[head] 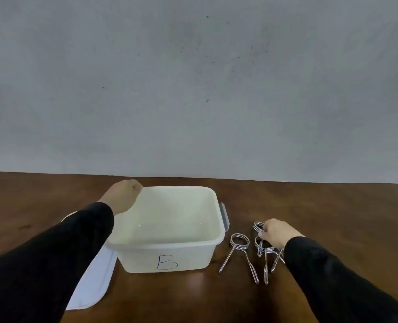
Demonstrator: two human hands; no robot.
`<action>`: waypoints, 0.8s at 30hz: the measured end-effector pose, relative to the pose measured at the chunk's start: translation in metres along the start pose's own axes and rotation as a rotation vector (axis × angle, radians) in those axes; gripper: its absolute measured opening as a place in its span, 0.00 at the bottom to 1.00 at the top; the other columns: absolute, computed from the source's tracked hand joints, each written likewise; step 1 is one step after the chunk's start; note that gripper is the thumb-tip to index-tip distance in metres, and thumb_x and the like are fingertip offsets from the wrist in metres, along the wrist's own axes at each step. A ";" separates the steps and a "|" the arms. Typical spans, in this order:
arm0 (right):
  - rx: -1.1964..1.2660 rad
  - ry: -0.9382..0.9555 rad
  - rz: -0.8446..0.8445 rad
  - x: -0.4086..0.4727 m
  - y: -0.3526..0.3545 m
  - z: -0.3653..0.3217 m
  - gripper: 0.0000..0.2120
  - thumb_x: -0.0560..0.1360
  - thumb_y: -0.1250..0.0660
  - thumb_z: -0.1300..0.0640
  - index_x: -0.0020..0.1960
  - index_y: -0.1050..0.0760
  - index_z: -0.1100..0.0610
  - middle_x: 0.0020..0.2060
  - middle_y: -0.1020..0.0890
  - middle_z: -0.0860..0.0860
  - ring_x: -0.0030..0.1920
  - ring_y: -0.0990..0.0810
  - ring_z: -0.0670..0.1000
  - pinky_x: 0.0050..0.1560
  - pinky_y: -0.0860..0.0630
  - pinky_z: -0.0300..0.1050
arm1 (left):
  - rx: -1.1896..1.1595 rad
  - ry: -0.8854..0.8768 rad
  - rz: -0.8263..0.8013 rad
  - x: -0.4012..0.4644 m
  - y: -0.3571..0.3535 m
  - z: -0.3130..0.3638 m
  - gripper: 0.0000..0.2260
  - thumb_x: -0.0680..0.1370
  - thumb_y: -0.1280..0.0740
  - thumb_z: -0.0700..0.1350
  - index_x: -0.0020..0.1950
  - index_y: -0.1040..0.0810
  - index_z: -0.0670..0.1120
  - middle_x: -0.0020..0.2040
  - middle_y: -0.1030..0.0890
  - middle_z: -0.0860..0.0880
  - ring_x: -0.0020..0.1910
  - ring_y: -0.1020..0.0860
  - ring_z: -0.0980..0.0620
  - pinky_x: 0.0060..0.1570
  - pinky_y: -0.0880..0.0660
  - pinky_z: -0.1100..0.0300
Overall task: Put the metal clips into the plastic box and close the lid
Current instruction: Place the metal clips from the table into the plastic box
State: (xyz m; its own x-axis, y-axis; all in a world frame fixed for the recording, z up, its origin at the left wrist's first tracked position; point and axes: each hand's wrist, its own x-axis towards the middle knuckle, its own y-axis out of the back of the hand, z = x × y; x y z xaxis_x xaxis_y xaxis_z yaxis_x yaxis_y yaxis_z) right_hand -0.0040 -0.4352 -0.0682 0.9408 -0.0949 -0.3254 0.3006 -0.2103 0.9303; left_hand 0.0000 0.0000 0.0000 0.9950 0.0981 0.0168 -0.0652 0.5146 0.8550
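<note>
Translucent white plastic, open at the top and marked with a handwritten blue "B" on its near wall, the rectangular box (170, 250) sits on the dark brown wooden bench (333, 206) with nothing visible inside it, so by my reading the task has barely begun. All the shiny wire metal clips (261, 250), each a coiled ring with two long looped handles, lie in a loose cluster on the bench just right of the box; one clip (240, 252) lies a little apart, nearest the box. The right hand (278, 231) rests on the far part of the cluster, its fingers (262, 233) curled about a coil ring (258, 226) (whether that clip is off the bench I cannot tell). The left hand (123, 197) sits at the box's far left corner, fingers folded in over the rim, seemingly steadying it. A flat white lid (93, 283) lies on the bench against the box's left side, partly hidden by the black sleeve (53, 264). Every clip, then the lid, remains to be dealt with. A grey latch (224, 215) hangs on the box's right wall.
</note>
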 end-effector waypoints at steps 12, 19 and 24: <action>0.150 -0.129 0.162 0.020 -0.020 -0.004 0.08 0.74 0.30 0.51 0.42 0.22 0.56 0.36 0.18 0.52 0.40 0.18 0.56 0.44 0.20 0.47 | -0.161 0.095 -0.023 0.011 -0.003 -0.024 0.15 0.83 0.41 0.50 0.61 0.20 0.44 0.55 0.18 0.45 0.51 0.22 0.47 0.48 0.30 0.56; 0.292 -0.107 0.204 0.020 -0.016 -0.003 0.07 0.76 0.30 0.50 0.49 0.19 0.54 0.39 0.16 0.51 0.41 0.17 0.52 0.46 0.19 0.49 | -0.454 0.171 -0.153 0.009 0.000 -0.035 0.16 0.81 0.39 0.57 0.54 0.17 0.48 0.51 0.15 0.46 0.53 0.17 0.44 0.58 0.25 0.48; 0.379 -0.083 0.150 0.018 -0.003 0.002 0.08 0.77 0.29 0.50 0.45 0.18 0.55 0.37 0.16 0.51 0.35 0.20 0.49 0.35 0.26 0.42 | -0.487 0.140 -0.162 0.012 -0.001 -0.037 0.14 0.81 0.39 0.55 0.56 0.18 0.49 0.52 0.15 0.49 0.54 0.18 0.47 0.57 0.25 0.51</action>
State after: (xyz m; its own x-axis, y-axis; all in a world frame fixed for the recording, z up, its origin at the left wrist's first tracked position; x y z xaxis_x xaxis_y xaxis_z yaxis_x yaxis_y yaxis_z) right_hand 0.0119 -0.4378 -0.0769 0.9493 -0.2263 -0.2183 0.0681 -0.5298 0.8454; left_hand 0.0089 0.0322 -0.0195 0.9779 0.0803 -0.1928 0.0276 0.8655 0.5002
